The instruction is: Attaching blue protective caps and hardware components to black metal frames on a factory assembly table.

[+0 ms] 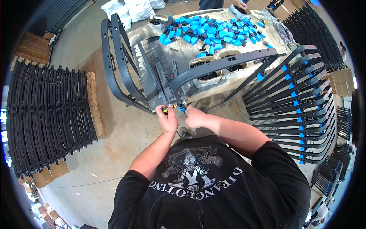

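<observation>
My left hand (167, 121) is closed around a small yellow-and-black tool (165, 111), at the near edge of the workbench. The tool's exact kind is too small to tell. Just to the right, my right hand (195, 117) has its fingers curled in beside a blue fitting (182, 108). What it grips, if anything, is hidden. Above both hands, the end of a curved black metal frame (225, 61) rests at the bench edge; its long bar arches off to the right. Black straight brackets (162, 78) lie on the bench just beyond my hands.
Blue-and-black parts (209, 30) are heaped across the far bench, near boxes of small black pieces (207, 72). Curved black frames (124, 68) stand at the left bench end. Frames with blue fittings (293, 103) fill the right side. A tall stack of black bars (49, 114) stands left.
</observation>
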{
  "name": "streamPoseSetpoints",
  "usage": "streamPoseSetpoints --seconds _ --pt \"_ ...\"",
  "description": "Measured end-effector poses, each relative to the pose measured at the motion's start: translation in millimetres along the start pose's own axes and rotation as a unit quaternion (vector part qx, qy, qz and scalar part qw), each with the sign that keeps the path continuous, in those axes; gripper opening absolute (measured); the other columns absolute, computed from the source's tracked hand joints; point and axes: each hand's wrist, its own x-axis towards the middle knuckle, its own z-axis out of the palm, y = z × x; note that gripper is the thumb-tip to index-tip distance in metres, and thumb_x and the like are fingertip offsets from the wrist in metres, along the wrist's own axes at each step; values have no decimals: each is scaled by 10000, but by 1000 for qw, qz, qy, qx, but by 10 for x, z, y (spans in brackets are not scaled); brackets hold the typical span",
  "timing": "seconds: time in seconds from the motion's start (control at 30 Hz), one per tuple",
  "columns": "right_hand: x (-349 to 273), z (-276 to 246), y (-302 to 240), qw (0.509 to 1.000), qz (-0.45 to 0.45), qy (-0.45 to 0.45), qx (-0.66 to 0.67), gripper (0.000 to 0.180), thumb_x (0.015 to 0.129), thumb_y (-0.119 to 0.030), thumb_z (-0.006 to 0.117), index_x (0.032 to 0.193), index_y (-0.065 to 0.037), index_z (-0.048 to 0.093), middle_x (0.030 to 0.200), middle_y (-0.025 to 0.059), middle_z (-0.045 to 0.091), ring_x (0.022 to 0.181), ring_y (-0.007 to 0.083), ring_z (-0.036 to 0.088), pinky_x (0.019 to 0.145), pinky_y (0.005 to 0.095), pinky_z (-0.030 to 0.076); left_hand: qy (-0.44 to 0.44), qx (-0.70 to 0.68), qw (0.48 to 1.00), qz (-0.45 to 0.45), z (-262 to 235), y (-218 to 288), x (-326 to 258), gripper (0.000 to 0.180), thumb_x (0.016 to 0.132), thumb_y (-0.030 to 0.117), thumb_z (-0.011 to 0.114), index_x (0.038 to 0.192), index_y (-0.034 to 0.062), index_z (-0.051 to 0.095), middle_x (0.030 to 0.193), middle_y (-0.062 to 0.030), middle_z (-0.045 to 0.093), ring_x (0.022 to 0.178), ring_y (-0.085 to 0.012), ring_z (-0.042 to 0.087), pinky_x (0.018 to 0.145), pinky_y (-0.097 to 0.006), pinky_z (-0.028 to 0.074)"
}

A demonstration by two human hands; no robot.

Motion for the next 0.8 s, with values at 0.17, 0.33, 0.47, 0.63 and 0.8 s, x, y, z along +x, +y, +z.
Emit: streamPoseSetpoints --seconds 0.17,0.33,0.47,0.63,0.8 --pt "-92 -214 -345 989 41 -138 -14 286 834 -91 554 997 117 663 1027 326 685 900 427 717 703 477 598 -1 20 999 -29 -58 -179 64 280 952 252 670 1069 54 510 946 -146 591 849 -268 578 799 -391 479" --pt "36 -77 -5 991 62 -39 110 264 847 -122 593 980 104 622 1076 318 675 975 418 703 790 461 582 -9 -6 999 -40 -19 12 19 248 947 222 684 1047 65 521 930 -97 561 845 -198 522 779 -358 460" --pt "-4 128 50 992 -4 117 -49 423 879 -132 547 1165 177 500 1063 360 658 1033 467 673 921 456 539 -6 4 1000 -10 30 -113 19 258 947 230 683 1053 59 521 936 -102 560 844 -204 523 783 -358 460" --pt "-245 -248 -338 963 123 -80 225 327 880 -172 606 948 147 628 935 332 686 993 473 684 861 487 546 -4 -6 999 -32 -77 31 7 251 950 223 677 1053 57 519 936 -101 559 845 -202 524 784 -359 460" --pt "-12 213 109 993 -11 116 4 352 880 -142 584 1063 158 586 1031 347 679 1028 461 679 903 487 544 2 5 1000 10 19 -48 -1 241 958 221 671 1051 60 518 919 -86 558 818 -181 520 751 -345 461"
